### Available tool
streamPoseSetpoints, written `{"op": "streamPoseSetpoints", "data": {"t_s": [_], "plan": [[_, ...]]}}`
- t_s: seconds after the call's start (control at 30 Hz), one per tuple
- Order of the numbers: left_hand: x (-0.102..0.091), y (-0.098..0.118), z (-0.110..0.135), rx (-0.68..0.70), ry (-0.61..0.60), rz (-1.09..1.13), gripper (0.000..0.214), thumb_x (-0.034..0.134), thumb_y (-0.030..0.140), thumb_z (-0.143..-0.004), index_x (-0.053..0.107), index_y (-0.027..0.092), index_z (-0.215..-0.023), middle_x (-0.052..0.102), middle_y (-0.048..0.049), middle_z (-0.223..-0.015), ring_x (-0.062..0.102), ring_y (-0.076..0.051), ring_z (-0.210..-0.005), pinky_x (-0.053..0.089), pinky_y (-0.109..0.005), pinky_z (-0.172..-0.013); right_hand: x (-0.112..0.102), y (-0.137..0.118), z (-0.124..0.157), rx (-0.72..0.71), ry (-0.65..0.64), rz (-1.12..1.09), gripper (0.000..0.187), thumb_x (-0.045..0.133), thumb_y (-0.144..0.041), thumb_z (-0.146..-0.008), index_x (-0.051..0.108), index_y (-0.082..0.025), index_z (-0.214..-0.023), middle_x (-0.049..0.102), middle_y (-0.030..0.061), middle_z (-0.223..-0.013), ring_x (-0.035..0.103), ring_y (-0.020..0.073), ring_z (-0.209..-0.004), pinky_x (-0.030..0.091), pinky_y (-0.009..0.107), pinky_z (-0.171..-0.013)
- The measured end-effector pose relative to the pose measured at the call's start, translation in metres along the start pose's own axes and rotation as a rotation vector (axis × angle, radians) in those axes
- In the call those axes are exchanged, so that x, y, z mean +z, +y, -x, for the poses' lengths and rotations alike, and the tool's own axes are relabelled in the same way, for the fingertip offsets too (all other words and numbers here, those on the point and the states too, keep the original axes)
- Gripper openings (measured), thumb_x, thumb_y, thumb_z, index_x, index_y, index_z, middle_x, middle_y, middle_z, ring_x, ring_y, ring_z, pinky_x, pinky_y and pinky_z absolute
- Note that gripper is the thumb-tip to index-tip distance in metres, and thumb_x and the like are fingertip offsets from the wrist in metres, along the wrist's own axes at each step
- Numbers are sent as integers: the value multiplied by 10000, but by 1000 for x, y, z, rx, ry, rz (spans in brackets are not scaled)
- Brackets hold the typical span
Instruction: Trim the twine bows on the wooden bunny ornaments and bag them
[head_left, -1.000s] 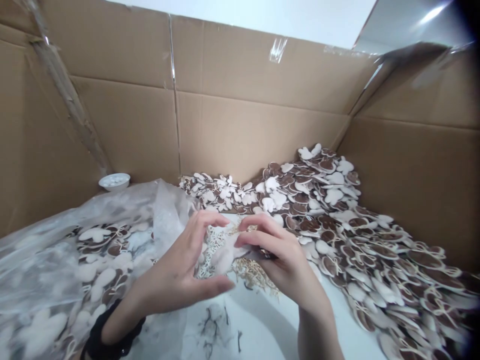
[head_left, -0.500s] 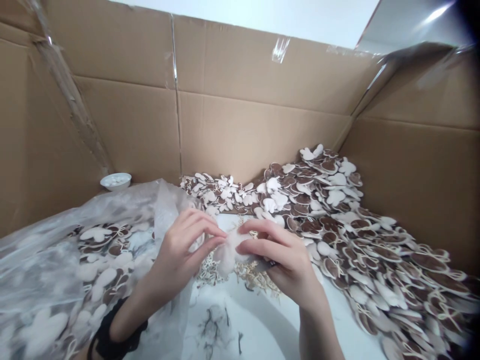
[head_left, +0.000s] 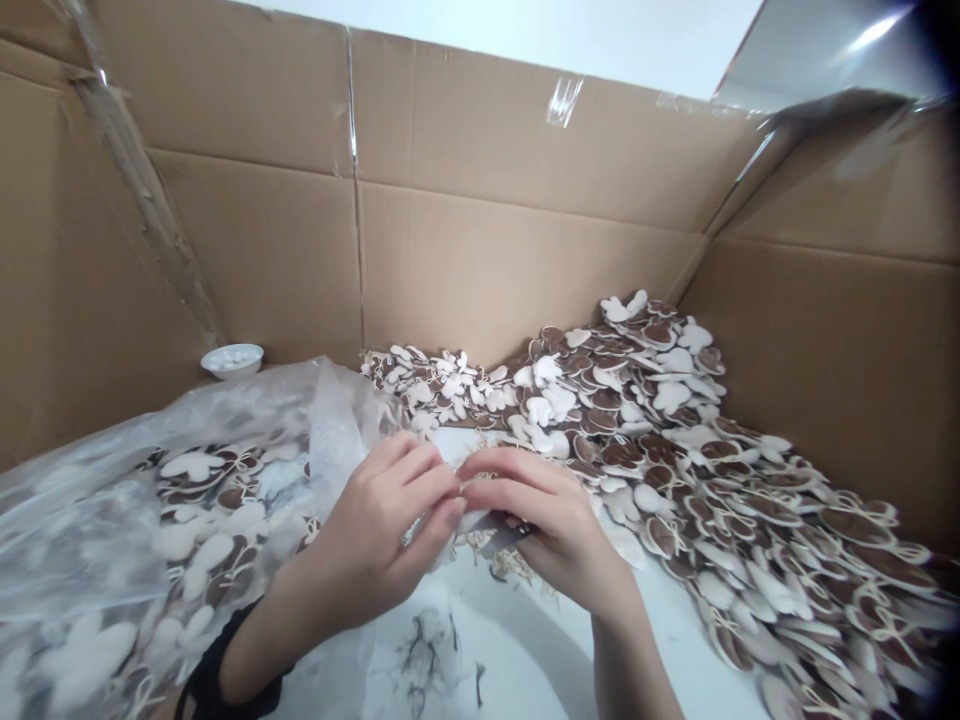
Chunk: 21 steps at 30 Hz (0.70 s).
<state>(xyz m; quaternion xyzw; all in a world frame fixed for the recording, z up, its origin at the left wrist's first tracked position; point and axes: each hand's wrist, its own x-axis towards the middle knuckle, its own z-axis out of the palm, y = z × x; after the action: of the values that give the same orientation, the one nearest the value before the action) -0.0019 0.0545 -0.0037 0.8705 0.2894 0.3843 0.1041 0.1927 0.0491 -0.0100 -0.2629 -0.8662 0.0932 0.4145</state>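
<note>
Plastic lies at left. Our left hand bunches its fingertips together; whether they pinch, we cannot tell. Beside them, a white piece, mostly hidden, long axis and direction unclear, sits gripped in our right hand. Cutouts pile rightward.

Between my left hand and right hand I hold a small, pale white, soft-looking piece above the white surface, mostly covered by my fingertips, only a narrow bit showing beneath them, its full outline and tilt hidden.
</note>
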Motion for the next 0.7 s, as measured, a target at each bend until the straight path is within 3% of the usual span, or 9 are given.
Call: {"op": "streamPoseSetpoints", "data": {"t_s": [0.17, 0.3, 0.4, 0.5, 0.7], "plan": [[-3, -6, 1, 71, 146, -55, 187, 440, 115, -912, 576, 180, -803, 584, -28, -752, 459, -179, -757, 404, -329, -696, 2, 2, -5, 277, -155, -203, 75, 523, -181, -909, 576, -197, -858, 610, 3, -764, 563, 147, -700, 454, 274, -632], [-6, -7, 1, 94, 255, -54, 165, 485, 97, -896, 592, 191, -813, 620, -18, -763, 484, -173, -765, 413, -321, -705, 10, 2, -9, 447, -186, -444, 258, 470, -318, -927, 497, -195, -702, 476, -27, -623, 469, 119, -580, 395, 242, -533], [-7, -5, 2, 70, 211, -9, 173, 489, 95, -899, 591, 190, -797, 624, -9, -753, 480, -169, -755, 406, -321, -711, 21, 3, -10, 584, -178, -630, 255, 487, -323, -907, 466, -195, -688, 412, -39, -609, 406, 102, -541, 340, 219, -477], [-3, -2, 2, 44, 185, -22, 202, 473, 89, -904, 578, 180, -757, 612, -7, -718, 447, -166, -723, 388, -319, -691, 29, 5, -12, 673, -81, -763, 283, 534, -325, -870, 417, -196, -647, 353, -56, -587, 341, 86, -507, 276, 197, -432], [12, 3, 0, 102, 262, -66, 205, 496, 30, -859, 550, 166, -715, 600, -22, -662, 419, -169, -678, 390, -303, -632, 39, 2, -13, 696, 254, -754, 323, 543, -351, -860, 380, -199, -626, 335, -69, -565, 291, 82, -491, 275, 191, -438]]}}
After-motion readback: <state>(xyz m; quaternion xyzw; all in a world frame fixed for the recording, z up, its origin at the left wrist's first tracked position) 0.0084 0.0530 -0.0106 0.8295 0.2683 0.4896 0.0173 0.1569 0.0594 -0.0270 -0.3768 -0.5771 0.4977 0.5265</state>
